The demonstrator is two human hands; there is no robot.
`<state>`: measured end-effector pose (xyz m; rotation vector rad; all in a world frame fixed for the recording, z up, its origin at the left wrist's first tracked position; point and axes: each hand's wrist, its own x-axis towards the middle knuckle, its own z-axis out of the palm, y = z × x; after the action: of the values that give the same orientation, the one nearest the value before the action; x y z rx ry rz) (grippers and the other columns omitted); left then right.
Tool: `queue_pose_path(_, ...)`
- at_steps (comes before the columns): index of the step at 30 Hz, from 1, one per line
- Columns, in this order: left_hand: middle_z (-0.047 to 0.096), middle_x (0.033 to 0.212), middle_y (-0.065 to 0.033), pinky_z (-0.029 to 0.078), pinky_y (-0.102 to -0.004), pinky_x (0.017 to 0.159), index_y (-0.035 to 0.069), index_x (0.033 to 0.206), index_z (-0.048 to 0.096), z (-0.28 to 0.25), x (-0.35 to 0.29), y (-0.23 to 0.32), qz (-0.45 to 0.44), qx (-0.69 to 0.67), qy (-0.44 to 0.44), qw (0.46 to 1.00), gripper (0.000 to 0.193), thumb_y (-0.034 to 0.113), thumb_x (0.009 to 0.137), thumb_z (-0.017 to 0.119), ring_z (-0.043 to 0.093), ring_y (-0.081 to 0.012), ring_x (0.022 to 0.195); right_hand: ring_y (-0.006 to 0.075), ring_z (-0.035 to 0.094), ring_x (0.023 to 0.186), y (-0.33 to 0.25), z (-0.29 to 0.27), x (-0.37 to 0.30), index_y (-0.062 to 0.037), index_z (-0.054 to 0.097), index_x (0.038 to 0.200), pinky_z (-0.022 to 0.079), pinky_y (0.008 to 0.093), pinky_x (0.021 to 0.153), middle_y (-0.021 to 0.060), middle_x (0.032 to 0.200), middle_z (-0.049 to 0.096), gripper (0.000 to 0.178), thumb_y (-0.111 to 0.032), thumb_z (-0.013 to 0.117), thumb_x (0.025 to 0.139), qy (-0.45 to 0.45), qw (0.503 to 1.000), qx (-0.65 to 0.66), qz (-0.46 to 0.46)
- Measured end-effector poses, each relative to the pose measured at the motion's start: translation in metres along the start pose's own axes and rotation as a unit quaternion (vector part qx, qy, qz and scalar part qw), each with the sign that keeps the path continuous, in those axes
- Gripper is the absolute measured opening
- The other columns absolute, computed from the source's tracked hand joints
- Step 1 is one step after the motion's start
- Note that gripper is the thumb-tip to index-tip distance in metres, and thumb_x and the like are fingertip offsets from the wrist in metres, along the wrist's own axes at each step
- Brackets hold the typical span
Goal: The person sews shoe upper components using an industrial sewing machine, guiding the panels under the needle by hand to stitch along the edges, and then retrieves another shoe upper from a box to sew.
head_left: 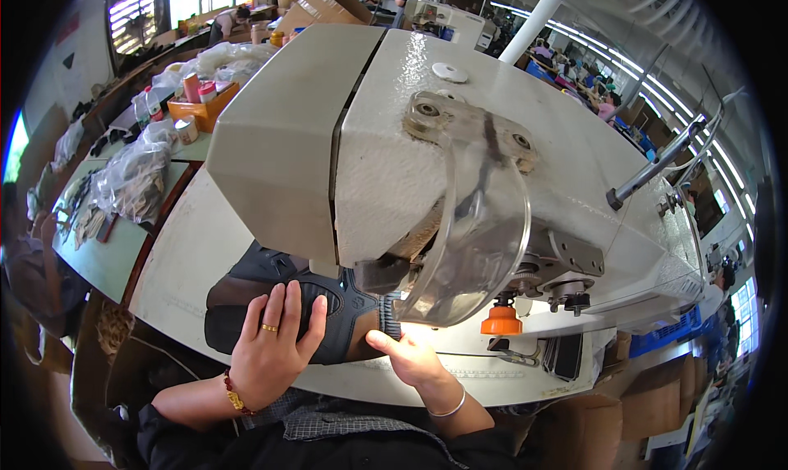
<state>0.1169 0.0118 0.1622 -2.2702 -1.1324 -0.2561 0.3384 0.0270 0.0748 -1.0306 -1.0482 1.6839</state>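
A dark blue-grey shoe upper (349, 318) with raised overlays, brown sheer panels and a ribbed strip lies on the white bed of a large sewing machine (287, 125). My left hand (279, 330) rests flat on its left part, fingers stretched and a little apart. At the upper's right edge, beside the ribbed strip, my right hand (410, 362) has its thumb on the material; its other fingers are partly hidden, and it appears to pinch the edge. The machine head and a clear curved guard (484, 232) hide the needle area and the upper's far edge.
An orange knob (501, 321) hangs under the machine, right of my hands. On the left, a side table (90, 261) bears plastic bags and an orange bin (201, 107) with spools. Cardboard boxes (657, 400) stand at lower right. Other people sit farther back.
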Motion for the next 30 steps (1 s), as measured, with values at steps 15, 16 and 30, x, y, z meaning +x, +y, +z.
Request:
queue_pose_path(15,0.054,0.115,-0.0226,0.043,-0.0427,0.092,0.004,0.125,0.046,-0.003,0.015,-0.018,0.017,-0.041,-0.01,0.999,0.048,0.013,0.079,0.051,0.053,-0.0319,0.104,0.0049,0.053,0.072,-0.042,0.025,-0.006,-0.0037,0.066,0.08,0.043,0.0202,0.063,-0.0014,0.082,0.062,0.015,-0.016,0.064,0.088,0.09,0.968,-0.206,0.108)
queue_pose_path(16,0.054,0.115,-0.0226,0.043,-0.0427,0.092,0.004,0.125,0.046,-0.003,0.015,-0.018,0.018,-0.041,-0.01,0.999,0.048,0.013,0.079,0.051,0.053,-0.0319,0.104,0.0058,0.053,0.073,-0.037,0.027,-0.005,-0.0039,0.066,0.081,0.044,0.0208,0.066,-0.0006,0.082,0.062,0.014,-0.015,0.065,0.088,0.074,0.993,-0.082,0.039)
queue_pose_path(30,0.054,0.111,-0.0191,0.039,-0.0419,0.093,0.005,0.116,0.05,-0.002,0.031,-0.031,0.033,-0.095,0.003,0.995,0.043,0.014,0.074,0.055,0.051,-0.0315,0.105,0.0111,0.057,0.093,-0.02,0.023,0.004,0.0011,0.059,0.109,0.046,0.025,0.084,0.0044,0.102,0.061,0.024,-0.01,0.063,0.088,0.047,0.993,0.027,-0.102)
